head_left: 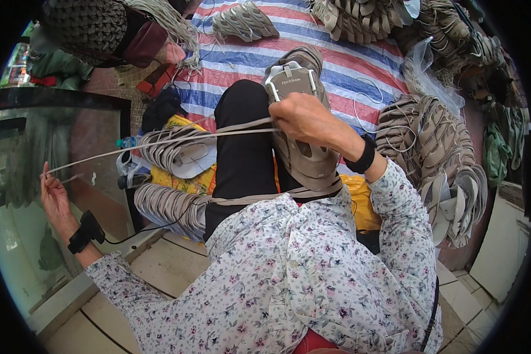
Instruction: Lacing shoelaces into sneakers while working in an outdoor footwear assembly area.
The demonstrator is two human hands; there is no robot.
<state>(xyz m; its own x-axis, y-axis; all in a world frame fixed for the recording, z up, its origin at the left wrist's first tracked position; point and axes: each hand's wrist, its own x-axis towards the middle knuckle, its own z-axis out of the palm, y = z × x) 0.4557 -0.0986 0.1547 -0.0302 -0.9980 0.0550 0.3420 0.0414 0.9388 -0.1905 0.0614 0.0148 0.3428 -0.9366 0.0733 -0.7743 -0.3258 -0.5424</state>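
A taupe sneaker upper (310,163) with white lace loops at its tongue lies over my right thigh. My right hand (304,120) is closed over its middle, gripping a flat taupe shoelace (186,137) there. The lace runs taut in long strands across my black-trousered left knee to my left hand (55,197), stretched far out to the left. There the thumb and fingertips pinch the lace, and a short loose tail hangs beside them. What lies under my right palm is hidden.
Stacked taupe uppers (433,153) stand at my right, with more stacks (174,207) at my left. A striped plastic sheet (348,65) covers the ground ahead. Beside my left arm is a glass panel (94,141) with a dark frame. Another person (91,29) sits at the upper left.
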